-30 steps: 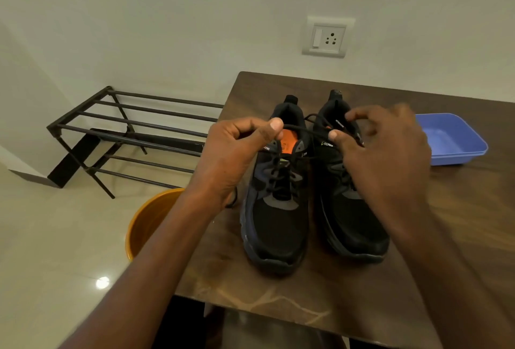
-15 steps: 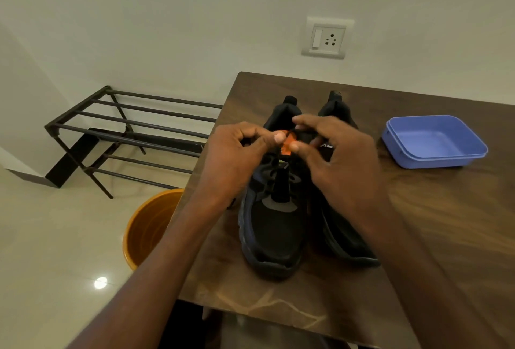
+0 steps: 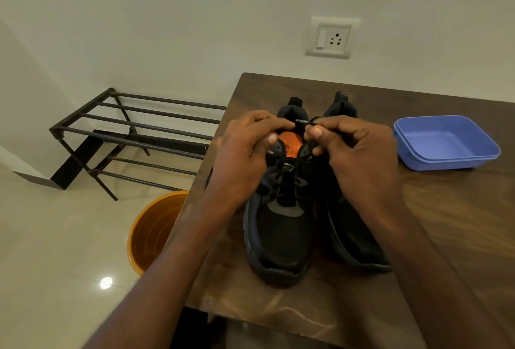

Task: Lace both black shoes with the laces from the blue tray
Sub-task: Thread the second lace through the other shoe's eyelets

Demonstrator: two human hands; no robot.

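Note:
Two black shoes stand side by side on the brown table (image 3: 446,223), toes toward me. The left shoe (image 3: 281,237) shows an orange insole and a black lace (image 3: 303,123) running through its eyelets. My left hand (image 3: 245,159) and my right hand (image 3: 356,159) meet above the shoe's opening, each pinching a part of that lace between thumb and fingers. The right shoe (image 3: 354,240) is partly hidden under my right hand. The blue tray (image 3: 446,142) sits to the right and looks empty.
A black metal shoe rack (image 3: 133,137) stands on the floor to the left. An orange bucket (image 3: 153,231) sits beside the table's left edge. A wall socket (image 3: 331,38) is behind the table.
My hands were spread apart a second ago, pulling the lace sideways. They have come together over the left shoe's opening, and the right hand has uncovered the blue tray.

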